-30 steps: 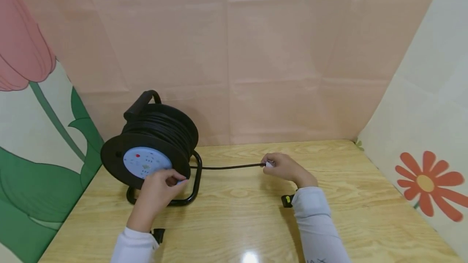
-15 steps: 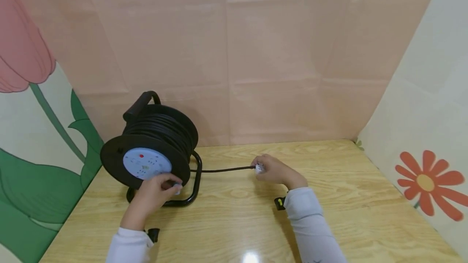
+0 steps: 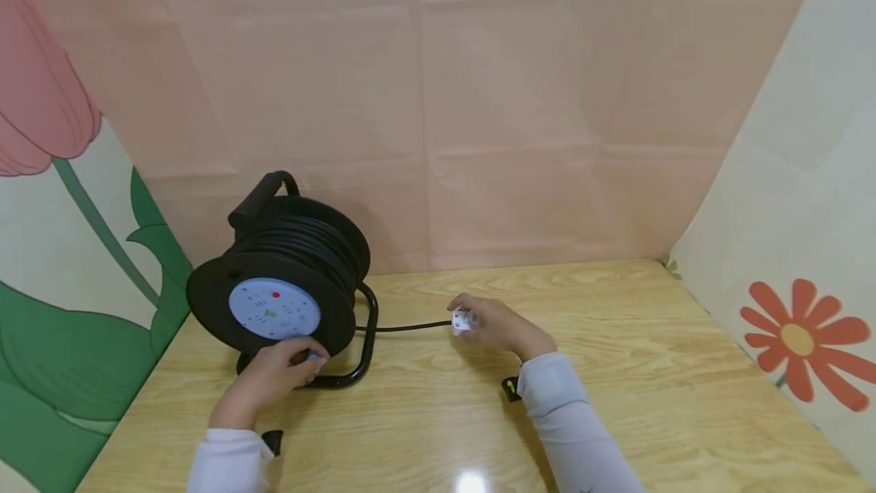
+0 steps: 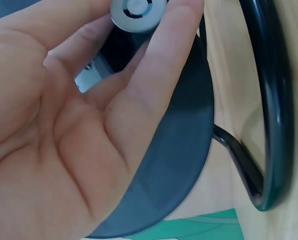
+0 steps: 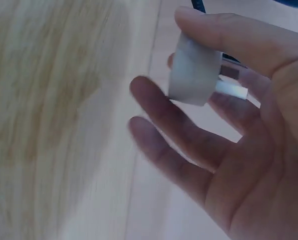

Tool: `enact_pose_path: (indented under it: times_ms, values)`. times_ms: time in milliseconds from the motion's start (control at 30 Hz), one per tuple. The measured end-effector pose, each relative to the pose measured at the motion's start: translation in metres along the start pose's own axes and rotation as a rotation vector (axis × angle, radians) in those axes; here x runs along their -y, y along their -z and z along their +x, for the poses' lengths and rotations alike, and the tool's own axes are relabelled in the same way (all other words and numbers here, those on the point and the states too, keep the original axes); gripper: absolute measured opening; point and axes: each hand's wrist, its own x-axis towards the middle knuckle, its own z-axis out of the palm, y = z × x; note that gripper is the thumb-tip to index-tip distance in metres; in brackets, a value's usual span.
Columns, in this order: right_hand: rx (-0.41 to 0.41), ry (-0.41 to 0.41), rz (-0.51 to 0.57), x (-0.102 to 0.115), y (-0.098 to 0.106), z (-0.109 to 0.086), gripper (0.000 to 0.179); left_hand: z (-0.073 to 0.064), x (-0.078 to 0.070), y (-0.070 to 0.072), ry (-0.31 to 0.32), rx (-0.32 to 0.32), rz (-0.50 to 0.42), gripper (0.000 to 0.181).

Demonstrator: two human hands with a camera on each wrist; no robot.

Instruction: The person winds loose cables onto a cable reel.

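Observation:
A black cable reel with a pale blue socket face stands at the table's left. My left hand pinches a round knob on the reel's front disc, at its lower right; in the left wrist view the knob sits between the fingertips. From the reel a black cable runs right to a white plug. My right hand holds that plug between thumb and fingers, above the table. In the right wrist view the plug's metal pins point towards the palm. Two fingers there reach out past the plug.
The reel rests on a bent black tube stand, with a carrying handle on top. Beneath lies a wood-grain table. A pink cloth backdrop rises behind, with flower-printed panels at the sides.
The reel's face has turned clockwise, its red dot shifting right. My left hand has moved down and left with the knob. My right hand and the plug have come closer, shortening the free cable.

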Motion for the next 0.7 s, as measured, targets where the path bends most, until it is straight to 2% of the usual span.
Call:
enact_pose_path:
  times_ms: [200,467,700]
  values:
    - [-0.018,-0.004,0.022,0.006,-0.004,0.003,0.042,-0.001,0.015,0.003,-0.016,0.062,-0.138,0.025]
    - [-0.012,0.051,0.053,0.009,-0.013,0.008,0.038,0.002,0.039,0.006,-0.072,0.14,-0.289,0.033]
    - [0.064,0.052,0.084,0.015,-0.021,0.008,0.04,-0.001,0.055,0.013,-0.105,0.129,-0.337,0.033]
